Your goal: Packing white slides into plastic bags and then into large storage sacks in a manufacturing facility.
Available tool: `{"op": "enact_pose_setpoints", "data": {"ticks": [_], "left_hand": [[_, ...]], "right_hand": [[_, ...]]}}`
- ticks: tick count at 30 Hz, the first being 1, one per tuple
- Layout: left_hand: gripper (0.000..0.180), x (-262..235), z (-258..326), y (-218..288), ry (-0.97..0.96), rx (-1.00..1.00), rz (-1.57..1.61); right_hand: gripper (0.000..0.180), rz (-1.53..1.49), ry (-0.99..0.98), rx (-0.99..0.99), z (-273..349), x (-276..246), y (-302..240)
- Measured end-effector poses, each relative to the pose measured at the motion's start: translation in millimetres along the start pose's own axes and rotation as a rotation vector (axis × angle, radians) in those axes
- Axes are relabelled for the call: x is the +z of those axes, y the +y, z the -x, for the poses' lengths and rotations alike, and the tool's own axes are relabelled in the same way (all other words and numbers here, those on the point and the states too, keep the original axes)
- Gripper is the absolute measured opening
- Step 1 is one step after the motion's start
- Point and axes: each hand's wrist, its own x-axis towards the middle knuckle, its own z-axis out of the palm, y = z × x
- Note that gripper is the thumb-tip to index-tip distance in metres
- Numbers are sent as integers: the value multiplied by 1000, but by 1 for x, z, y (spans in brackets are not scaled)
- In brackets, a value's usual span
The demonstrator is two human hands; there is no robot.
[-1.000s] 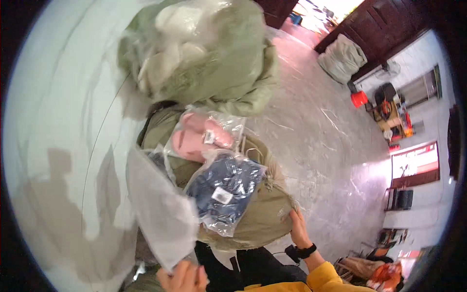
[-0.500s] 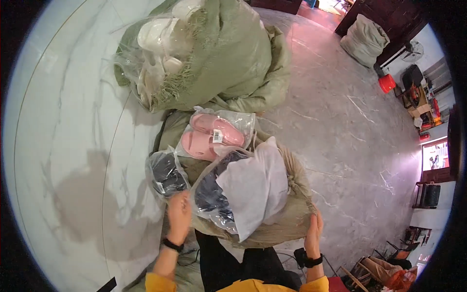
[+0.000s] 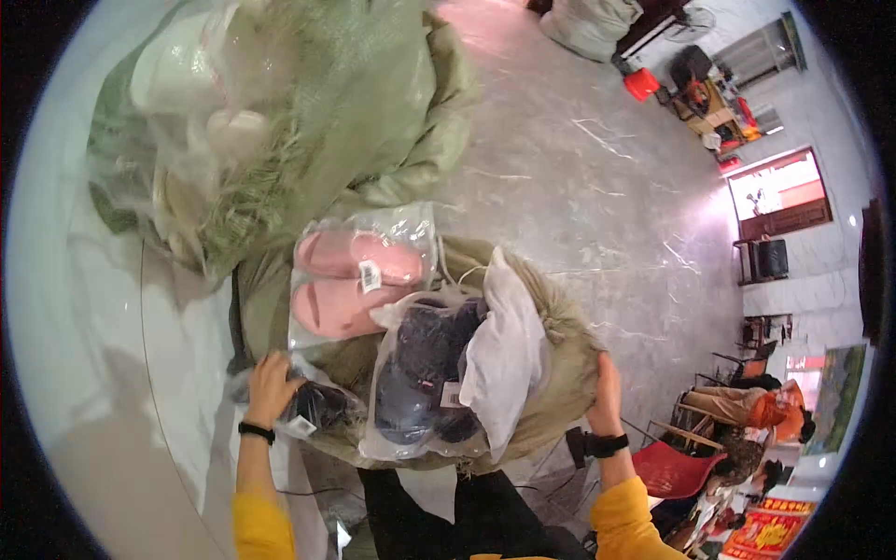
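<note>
My left hand (image 3: 269, 390) is closed on a clear plastic bag holding something black (image 3: 322, 406), at the left of an olive woven sack (image 3: 551, 392). My right hand (image 3: 607, 387) grips the sack's right side, with its fingers partly hidden against the cloth. On the sack lie pink slippers (image 3: 341, 313) in a clear bag with a white label. Nearer to me is a clear bag of dark blue slippers (image 3: 411, 373). A whitish bag (image 3: 504, 359) partly covers their right side.
A large green woven sack (image 3: 355, 112) with white footwear in clear plastic stands at the far left. Beyond lies a grey marble floor (image 3: 560, 177). A red bucket (image 3: 641, 84) and a pale sack (image 3: 593, 26) are at the back. Right are a red chair (image 3: 677, 467) and a person in orange (image 3: 779, 415).
The view has shifted, and my left hand has come onto the bag with the black thing. The whitish bag has folded rightward, showing more of the dark blue slippers. My right hand stays at the sack.
</note>
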Motion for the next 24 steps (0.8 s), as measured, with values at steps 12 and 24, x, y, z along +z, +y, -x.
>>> {"op": "enact_pose_setpoints", "data": {"ticks": [12, 24], "left_hand": [[35, -192, -74, 237, -255, 542, 417], [63, 18, -121, 250, 116, 236, 291]], "right_hand": [[40, 379, -116, 54, 3, -11, 21], [55, -277, -76, 272, 23, -26, 40]]}}
